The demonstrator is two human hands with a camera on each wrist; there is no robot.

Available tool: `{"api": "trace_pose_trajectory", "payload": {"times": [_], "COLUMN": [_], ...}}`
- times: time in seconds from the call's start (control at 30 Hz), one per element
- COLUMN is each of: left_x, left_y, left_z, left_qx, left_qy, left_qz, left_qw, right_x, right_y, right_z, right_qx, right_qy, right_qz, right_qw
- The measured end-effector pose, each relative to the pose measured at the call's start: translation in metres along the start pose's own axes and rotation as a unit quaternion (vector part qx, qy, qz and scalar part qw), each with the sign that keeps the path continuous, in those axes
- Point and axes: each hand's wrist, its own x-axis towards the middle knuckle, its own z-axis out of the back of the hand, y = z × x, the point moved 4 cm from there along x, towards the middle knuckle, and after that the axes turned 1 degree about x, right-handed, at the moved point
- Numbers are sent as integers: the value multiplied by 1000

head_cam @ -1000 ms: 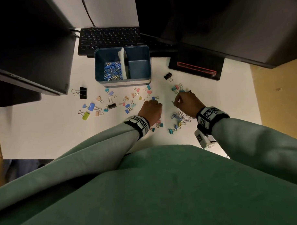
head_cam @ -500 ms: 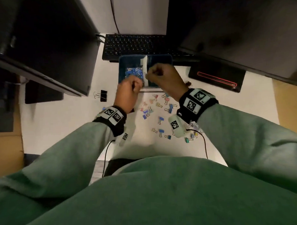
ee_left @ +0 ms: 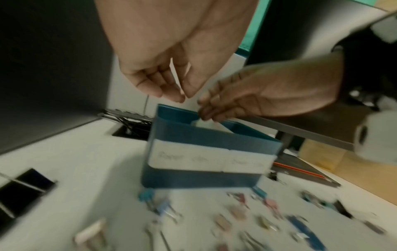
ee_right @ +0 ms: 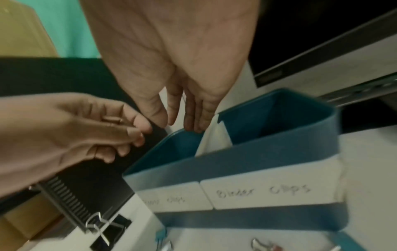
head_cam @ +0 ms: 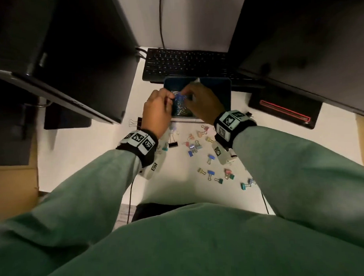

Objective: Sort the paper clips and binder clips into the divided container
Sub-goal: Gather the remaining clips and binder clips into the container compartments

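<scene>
Head view showed both hands, left (head_cam: 156, 114) and right (head_cam: 204, 104), fingers loose and seemingly empty, above the container's (head_cam: 225, 95) paper-clip side, apparently mid-drop; next, fetch binder clips (head_cam: 210, 158) lying before the container.

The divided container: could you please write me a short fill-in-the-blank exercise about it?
The right label on the container reads "____ clips".
The left hand and right hand meet above its ____ compartment.
A black ____ lies behind it.
Missing: Binder; left; keyboard.
</scene>
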Motion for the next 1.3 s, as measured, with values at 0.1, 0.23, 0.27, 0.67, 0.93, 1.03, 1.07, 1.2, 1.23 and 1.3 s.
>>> {"api": "trace_pose_trajectory", "payload": {"times": [0.1,0.23,0.27,0.67,0.93,1.03,1.07,1.2,1.23,1.3], "left_x": [-33,-84,-94,-139,-127,-127,-126,-124,-124,-126], "left_y": [-35,-74,-82,-93,-94,-95,-96,-99,-103,-116], "left_z": [-32,-97,-109,-172,-167,-172,-173,-175,-177,-180], "left_qx": [-12,45,59,220,211,219,220,209,197,159], "left_qy": [44,208,235,362,301,316,323,334,336,337], "left_qz": [-61,-125,-138,-177,-190,-196,-197,-189,-187,-188], "left_qw": [997,969,960,888,910,902,899,900,902,909], "right_x": [-27,-91,-109,-235,-228,-224,-223,-222,-222,-223], "right_y": [-15,-64,-82,-193,-196,-197,-197,-196,-196,-194], "right_z": [35,65,67,63,53,53,53,56,58,61], "right_qx": [43,15,-5,-190,-216,-188,-179,-148,-136,-142], "right_qy": [-52,-39,-19,75,54,56,56,50,44,29], "right_qz": [1,-41,-61,-158,-156,-182,-186,-184,-184,-173], "right_qw": [998,998,998,966,962,964,965,971,973,974]}}
